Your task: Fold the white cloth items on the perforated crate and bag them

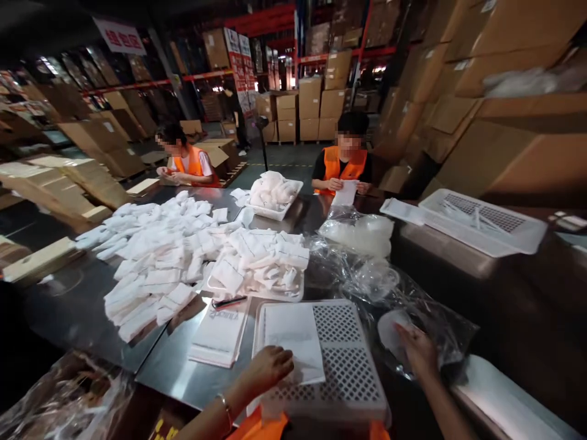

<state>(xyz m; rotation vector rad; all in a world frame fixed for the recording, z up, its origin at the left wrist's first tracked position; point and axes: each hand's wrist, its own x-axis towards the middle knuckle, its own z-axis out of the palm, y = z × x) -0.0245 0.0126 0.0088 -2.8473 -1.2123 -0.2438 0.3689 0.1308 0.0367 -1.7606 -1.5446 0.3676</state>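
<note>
My left hand (269,368) rests with curled fingers on a white flat packet (293,339) that lies on an upturned white perforated tray (348,366) in front of me. My right hand (416,348) reaches into a crumpled clear plastic bag (413,305) and touches a white round pad (389,330) inside it; its fingers are partly hidden by the plastic. A stack of white paper bags (220,336) with a red and black pen (228,302) lies left of the tray.
A large heap of folded white items (174,256) covers the steel table (183,373). Two people in orange vests sit at the far side. A white tray of white items (274,195) and another white tray (481,223) stand farther off. Cardboard boxes surround the area.
</note>
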